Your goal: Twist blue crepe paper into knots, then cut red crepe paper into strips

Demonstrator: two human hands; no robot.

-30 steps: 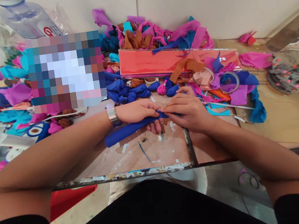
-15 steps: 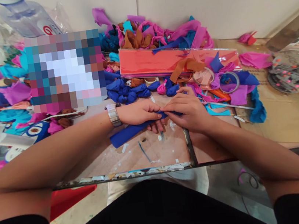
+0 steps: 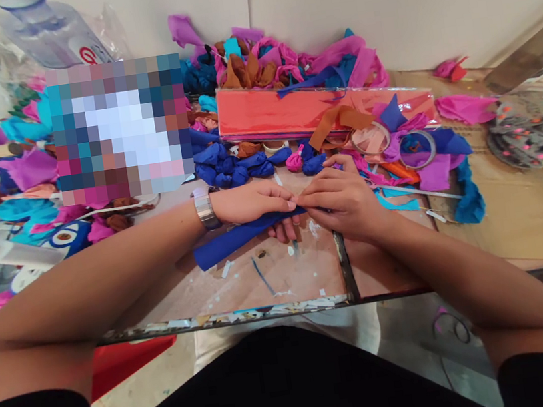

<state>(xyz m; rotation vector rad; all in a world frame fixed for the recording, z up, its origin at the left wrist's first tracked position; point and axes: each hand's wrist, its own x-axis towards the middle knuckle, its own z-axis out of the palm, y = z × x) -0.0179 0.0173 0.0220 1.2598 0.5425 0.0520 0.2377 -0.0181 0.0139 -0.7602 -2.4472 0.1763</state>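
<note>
A strip of dark blue crepe paper (image 3: 231, 241) slants across the tabletop, its wide loose end lying to the lower left. My left hand (image 3: 248, 202), with a metal-banded watch at the wrist, grips the strip's narrow end between the thumb above and curled fingers below. Close against it, my right hand (image 3: 344, 198) pinches at the same end, thumb and fingertips pressed together; the paper between the fingertips is mostly hidden. Just beyond the hands sit several twisted blue paper bundles (image 3: 230, 165) and a pink paper bud (image 3: 295, 158).
Behind lies a plastic-wrapped pack of red paper (image 3: 279, 111), with heaped coloured scraps around it. Tape rolls (image 3: 417, 148) rest among scraps at the right, beside flattened cardboard (image 3: 521, 222). A large plastic bottle (image 3: 50, 32) stands back left. One patch is pixelated.
The blue strip's loose end has shifted slightly left, and more of its width shows beside my left hand. My left thumb has moved a little toward the right fingertips.
</note>
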